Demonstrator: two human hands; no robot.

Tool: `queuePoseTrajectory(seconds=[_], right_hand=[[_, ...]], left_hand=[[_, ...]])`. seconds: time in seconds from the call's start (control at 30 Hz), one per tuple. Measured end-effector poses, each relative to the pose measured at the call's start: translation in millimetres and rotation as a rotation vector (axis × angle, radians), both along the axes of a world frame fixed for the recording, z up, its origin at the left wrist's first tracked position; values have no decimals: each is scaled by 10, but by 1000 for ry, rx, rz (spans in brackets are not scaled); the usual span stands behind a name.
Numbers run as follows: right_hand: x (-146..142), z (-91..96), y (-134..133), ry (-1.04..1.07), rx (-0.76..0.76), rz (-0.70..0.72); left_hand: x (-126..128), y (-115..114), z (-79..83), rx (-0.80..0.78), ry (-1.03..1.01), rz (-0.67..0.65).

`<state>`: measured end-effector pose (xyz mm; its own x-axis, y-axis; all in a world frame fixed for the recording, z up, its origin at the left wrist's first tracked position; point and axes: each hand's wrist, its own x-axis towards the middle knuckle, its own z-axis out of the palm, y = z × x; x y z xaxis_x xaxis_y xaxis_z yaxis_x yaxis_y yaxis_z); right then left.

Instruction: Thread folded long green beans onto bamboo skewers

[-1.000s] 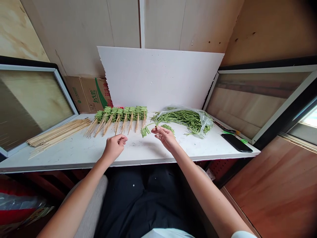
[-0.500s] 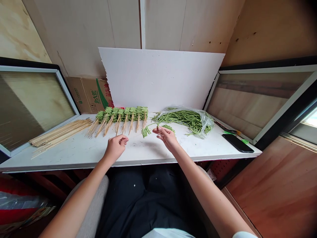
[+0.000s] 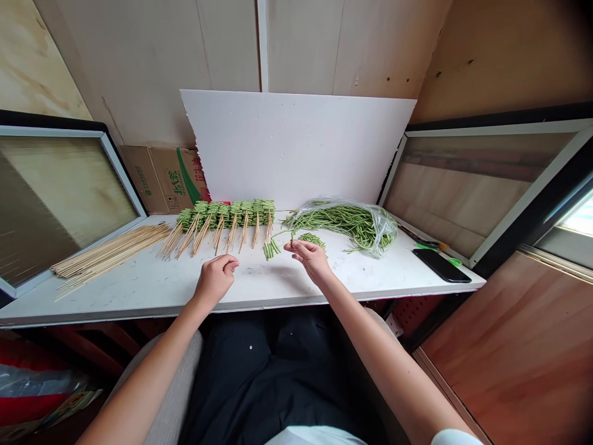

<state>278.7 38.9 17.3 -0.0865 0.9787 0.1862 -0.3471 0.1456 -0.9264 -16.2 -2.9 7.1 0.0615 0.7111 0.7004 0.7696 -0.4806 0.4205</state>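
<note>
My left hand rests on the white tabletop, fingers curled in a loose fist; whether it holds anything I cannot make out. My right hand hovers just right of it and pinches a long green bean between thumb and fingers. A few short cut bean pieces lie just ahead of both hands, and a small heap of cut beans sits behind my right hand. Further back is a row of bean skewers on bamboo sticks.
A clear plastic bag of long green beans lies at the back right. Loose bamboo skewers are piled at the left. A black phone and a green-handled tool lie at the right. A white foam board and a cardboard box stand behind.
Both hands stay nearly in place; my right hand has shifted slightly with the bean. The view has moved a little.
</note>
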Motion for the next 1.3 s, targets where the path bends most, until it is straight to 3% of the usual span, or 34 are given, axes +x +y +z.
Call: queuePoseTrajectory(seconds=[0.47,1.3], right_hand=[[-127,-123,-29,8,3,-76],[-250,15,-227,50,63,-173]], left_hand=[[-113,59,-49,-7,26,22],[-27,-38,-17,174,109,55]])
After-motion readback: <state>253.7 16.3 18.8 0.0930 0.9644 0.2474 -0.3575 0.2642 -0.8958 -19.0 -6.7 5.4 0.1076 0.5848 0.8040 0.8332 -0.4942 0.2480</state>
